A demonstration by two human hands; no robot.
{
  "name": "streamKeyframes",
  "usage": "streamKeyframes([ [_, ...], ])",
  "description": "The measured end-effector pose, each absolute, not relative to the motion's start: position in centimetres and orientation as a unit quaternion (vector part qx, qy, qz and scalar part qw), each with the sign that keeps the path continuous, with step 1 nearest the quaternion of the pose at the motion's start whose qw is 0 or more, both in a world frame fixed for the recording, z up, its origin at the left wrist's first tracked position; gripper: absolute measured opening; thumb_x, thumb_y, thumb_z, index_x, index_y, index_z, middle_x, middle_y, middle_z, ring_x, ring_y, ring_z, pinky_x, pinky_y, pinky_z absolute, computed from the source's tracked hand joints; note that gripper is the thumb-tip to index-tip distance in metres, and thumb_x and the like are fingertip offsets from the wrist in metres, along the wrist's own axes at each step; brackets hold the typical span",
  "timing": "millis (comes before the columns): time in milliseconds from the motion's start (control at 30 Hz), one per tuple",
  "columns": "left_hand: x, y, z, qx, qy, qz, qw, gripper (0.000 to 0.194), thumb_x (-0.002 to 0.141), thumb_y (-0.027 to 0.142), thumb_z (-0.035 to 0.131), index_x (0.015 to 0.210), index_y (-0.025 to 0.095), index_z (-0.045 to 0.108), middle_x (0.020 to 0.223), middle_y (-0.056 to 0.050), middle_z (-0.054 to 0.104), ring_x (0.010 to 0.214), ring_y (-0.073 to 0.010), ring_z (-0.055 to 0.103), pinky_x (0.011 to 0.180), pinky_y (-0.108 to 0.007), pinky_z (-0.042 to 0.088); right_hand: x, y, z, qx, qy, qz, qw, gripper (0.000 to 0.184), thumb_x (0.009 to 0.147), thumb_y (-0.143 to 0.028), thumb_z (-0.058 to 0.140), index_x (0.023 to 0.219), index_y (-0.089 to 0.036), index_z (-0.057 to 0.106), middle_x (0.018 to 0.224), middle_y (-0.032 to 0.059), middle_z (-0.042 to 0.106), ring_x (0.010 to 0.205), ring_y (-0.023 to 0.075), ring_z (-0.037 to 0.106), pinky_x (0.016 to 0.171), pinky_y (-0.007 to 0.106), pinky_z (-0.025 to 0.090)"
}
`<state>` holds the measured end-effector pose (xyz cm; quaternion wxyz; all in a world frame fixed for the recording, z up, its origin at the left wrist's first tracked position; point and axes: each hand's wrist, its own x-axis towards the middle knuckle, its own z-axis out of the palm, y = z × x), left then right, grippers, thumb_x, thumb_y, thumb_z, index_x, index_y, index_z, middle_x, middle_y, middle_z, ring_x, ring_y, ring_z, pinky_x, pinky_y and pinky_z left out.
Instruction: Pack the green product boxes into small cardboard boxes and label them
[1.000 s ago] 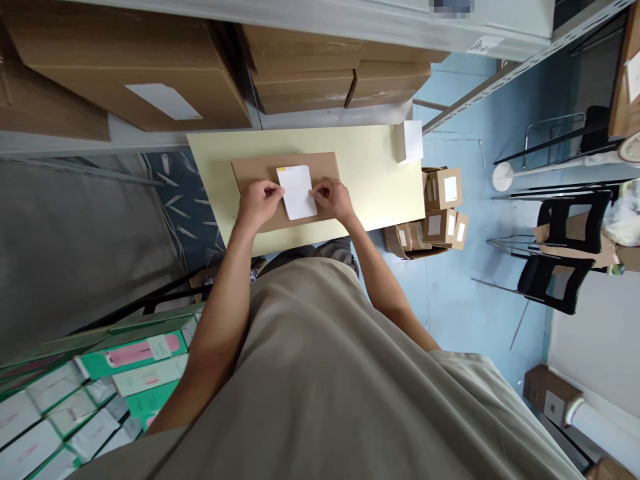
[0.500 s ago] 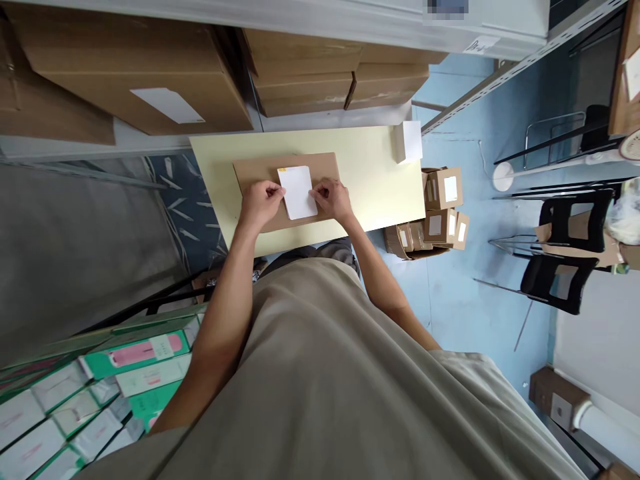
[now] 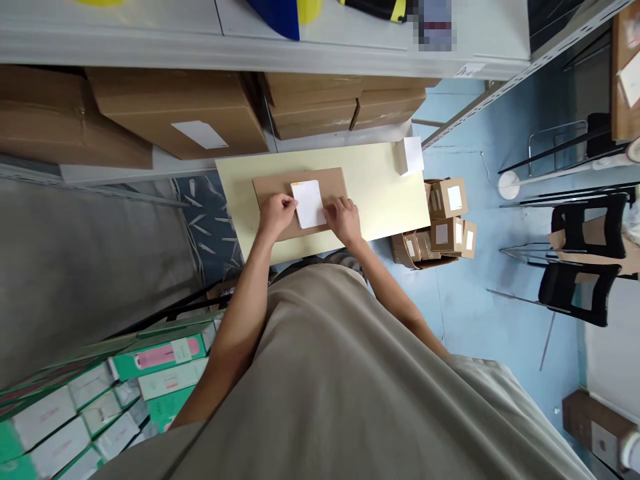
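A white pad of paper [image 3: 309, 204], with a small yellow mark at its upper left corner, lies on a flat brown cardboard piece [image 3: 273, 190]. That cardboard rests on a pale yellow tabletop [image 3: 380, 193]. My left hand [image 3: 278, 215] pinches the pad's left edge between thumb and fingertips. At the opposite edge, the thumb and forefinger of my right hand [image 3: 344, 220] are closed at the lower right side, while its other fingers are curled and slightly raised. The palms hide parts of the cardboard.
A small white box [image 3: 411, 156] stands at the table's far right corner. Large cartons [image 3: 175, 110] fill the shelf behind. Small brown boxes [image 3: 447, 233] sit in a carton right of the table. Green and white boxes [image 3: 170, 357] are stacked at lower left; black chairs [image 3: 580, 287] stand right.
The view has tilted up, showing more of the upper shelf. My right hand's fingers have loosened and lifted a little at the pad's edge. My left hand keeps its pinch.
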<state>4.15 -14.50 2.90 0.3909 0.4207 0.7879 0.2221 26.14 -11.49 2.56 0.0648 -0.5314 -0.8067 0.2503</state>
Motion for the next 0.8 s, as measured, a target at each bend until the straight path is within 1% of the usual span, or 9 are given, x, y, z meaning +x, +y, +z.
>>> streamKeyframes([
  [33,4.2,-14.5,3.0,0.421,0.788,0.222,0.391,0.026,0.096,0.035,0.065,0.104,0.018,0.083,0.11,-0.012,0.086,0.104,-0.0277,0.075,0.1,-0.037,0.056,26.4,-12.8,2.8,-0.512,-0.824,0.237,0.058,0.045,0.119,-0.043,0.05,0.145,-0.014,0.073,0.153,0.0224,0.071,0.145,0.0381,0.062,0.123,0.053,0.05],
  [100,4.2,-14.4,3.0,0.422,0.789,0.218,0.389,0.027,0.097,0.035,0.065,0.106,0.017,0.083,0.112,-0.013,0.086,0.105,-0.0281,0.076,0.1,-0.037,0.056,26.8,-15.5,3.1,-0.468,-0.855,0.219,0.035,0.059,0.12,-0.045,0.043,0.166,-0.01,0.058,0.176,0.0222,0.053,0.167,0.037,0.045,0.134,0.053,0.041],
  [167,4.4,-14.3,3.2,0.425,0.792,0.213,0.384,0.027,0.097,0.034,0.065,0.106,0.016,0.084,0.114,-0.014,0.086,0.106,-0.0291,0.076,0.1,-0.037,0.056,27.2,-17.9,3.1,-0.437,-0.873,0.215,0.008,0.068,0.121,-0.047,0.037,0.175,-0.006,0.045,0.187,0.0201,0.038,0.177,0.0339,0.029,0.142,0.052,0.03],
  [233,4.4,-14.3,3.3,0.426,0.793,0.215,0.38,0.026,0.097,0.033,0.066,0.104,0.016,0.084,0.115,-0.015,0.086,0.107,-0.0302,0.077,0.101,-0.038,0.056,27.3,-19.4,2.8,-0.423,-0.879,0.219,-0.013,0.072,0.121,-0.048,0.033,0.18,-0.006,0.038,0.19,0.0173,0.031,0.18,0.0312,0.021,0.146,0.051,0.023],
  [367,4.5,-14.3,3.3,0.427,0.79,0.225,0.379,0.022,0.097,0.032,0.067,0.1,0.018,0.084,0.113,-0.013,0.086,0.109,-0.0313,0.077,0.101,-0.039,0.056,27.2,-19.6,2.5,-0.425,-0.877,0.219,-0.03,0.077,0.12,-0.051,0.035,0.184,-0.01,0.029,0.191,0.0134,0.025,0.181,0.0307,0.017,0.149,0.053,0.016],
  [533,4.5,-14.3,3.3,0.426,0.793,0.224,0.374,0.021,0.097,0.032,0.067,0.099,0.019,0.083,0.113,-0.013,0.086,0.11,-0.0319,0.078,0.102,-0.039,0.056,25.9,-18.3,2.5,-0.429,-0.877,0.21,-0.042,0.082,0.119,-0.056,0.039,0.185,-0.008,0.026,0.192,0.015,0.021,0.181,0.0321,0.015,0.149,0.053,0.013],
  [700,4.6,-14.2,3.0,0.431,0.795,0.223,0.364,0.02,0.097,0.031,0.067,0.098,0.02,0.084,0.11,-0.013,0.087,0.108,-0.0328,0.078,0.101,-0.041,0.057,24.0,-17.1,1.8,-0.443,-0.871,0.211,-0.004,0.082,0.121,-0.058,0.031,0.185,-0.007,0.025,0.191,0.0171,0.022,0.181,0.0316,0.016,0.149,0.055,0.014],
  [800,4.8,-14.1,2.9,0.432,0.8,0.209,0.361,0.02,0.098,0.029,0.066,0.099,0.019,0.083,0.111,-0.015,0.086,0.108,-0.0333,0.077,0.101,-0.042,0.056,23.0,-16.0,1.3,-0.452,-0.866,0.213,0.013,0.079,0.122,-0.055,0.028,0.184,-0.006,0.027,0.191,0.0182,0.023,0.181,0.0311,0.018,0.148,0.055,0.014],
])
